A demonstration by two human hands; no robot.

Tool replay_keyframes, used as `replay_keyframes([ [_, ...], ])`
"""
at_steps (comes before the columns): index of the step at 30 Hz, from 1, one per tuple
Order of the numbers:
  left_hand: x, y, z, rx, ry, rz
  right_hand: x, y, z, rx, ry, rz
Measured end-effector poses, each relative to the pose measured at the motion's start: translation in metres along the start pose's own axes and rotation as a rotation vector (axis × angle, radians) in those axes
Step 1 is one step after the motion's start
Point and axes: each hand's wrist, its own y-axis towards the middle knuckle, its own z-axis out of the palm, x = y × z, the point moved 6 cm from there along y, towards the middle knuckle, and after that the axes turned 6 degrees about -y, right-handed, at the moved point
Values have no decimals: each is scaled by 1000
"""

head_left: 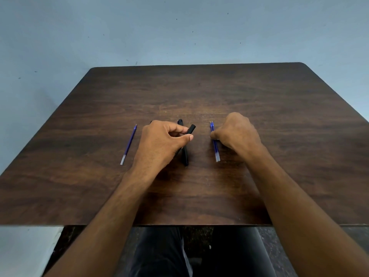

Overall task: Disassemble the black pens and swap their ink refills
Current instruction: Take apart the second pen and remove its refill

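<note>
My left hand (163, 142) is closed around a black pen (190, 129) and holds it tilted, its upper end sticking out past the thumb and forefinger. A second black pen (185, 152) lies on the table just under it, crossing the held one. To the right, two blue ink refills (215, 150) lie side by side, and my right hand (237, 132) pinches them with thumb and fingers near their upper half. One more blue refill (128, 145) lies alone on the table to the left of my left hand.
The dark wooden table (279, 116) stands against a pale blue wall (179, 31). Its near edge runs just above my lap, where dark trousers (199, 254) show.
</note>
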Motion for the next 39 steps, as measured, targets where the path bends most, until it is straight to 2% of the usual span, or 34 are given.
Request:
replay_keyframes([
  [8,-1,0,-3,-20,-9,16,1,-7,3,-6,22,17],
  [13,2,-1,-8,-30,-17,19,-7,-5,-5,-69,169,15],
  [15,3,-3,-9,-29,-34,15,-7,-7,-5,-57,347,-19],
  [20,3,-8,-12,-3,-89,36,5,-19,-9,43,1024,-137],
  [24,5,-11,-14,26,-144,44,12,-26,-20,46,1239,-180],
  [28,2,-13,-15,43,-157,60,16,-30,-20,9,1297,-197],
  [39,4,-14,-18,38,-140,58,17,-29,-13,20,1249,-224],
])
